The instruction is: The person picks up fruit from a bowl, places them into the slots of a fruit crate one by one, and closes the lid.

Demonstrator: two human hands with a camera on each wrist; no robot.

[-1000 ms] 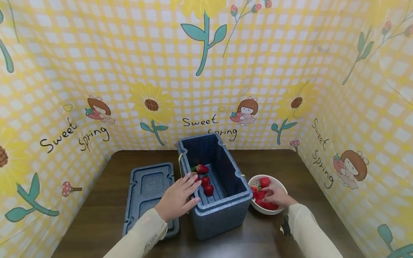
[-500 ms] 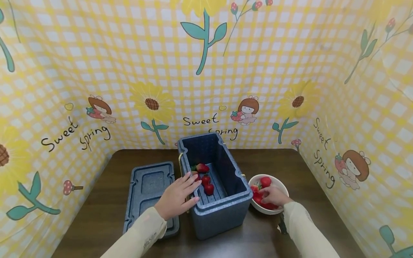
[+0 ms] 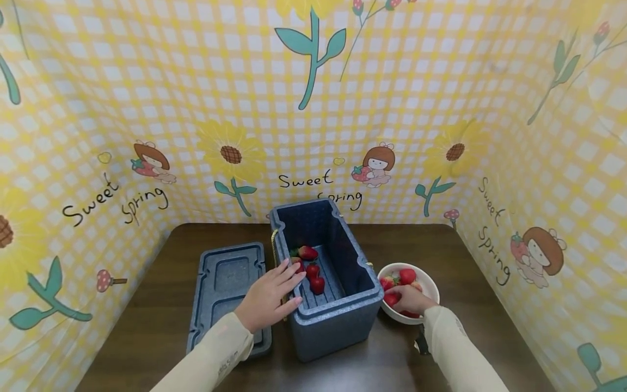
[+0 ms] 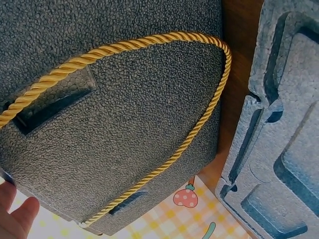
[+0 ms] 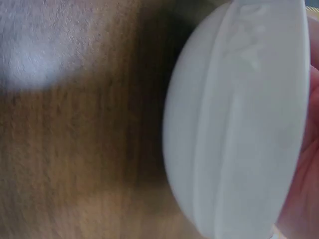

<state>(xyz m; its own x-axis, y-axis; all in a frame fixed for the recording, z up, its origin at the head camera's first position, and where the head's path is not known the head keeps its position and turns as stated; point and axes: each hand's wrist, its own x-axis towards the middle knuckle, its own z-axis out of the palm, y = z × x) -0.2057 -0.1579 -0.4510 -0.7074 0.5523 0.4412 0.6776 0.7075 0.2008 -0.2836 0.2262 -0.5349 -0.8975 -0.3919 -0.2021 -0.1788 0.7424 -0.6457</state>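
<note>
Over at the white bowl [image 3: 430,282], right hand [image 3: 410,299] has shifted toward the box side, fingers down among the bowl strawberries [image 3: 407,276]; cannot tell whether its grip is clamped on one. Box strawberries [image 3: 317,285] unchanged, clustered toward the left of the blue box [image 3: 338,332]. My reading: picking stage, nothing newly carried across. Left hand [image 3: 269,299] stays on the box's left rim, fingers straight. Edges: bowl just beside the box, contact unclear; tall right wall between. Open room: box floor along the right, counter [image 3: 485,321] right of bowl. Lid [image 3: 235,272] left, apart from box.
</note>
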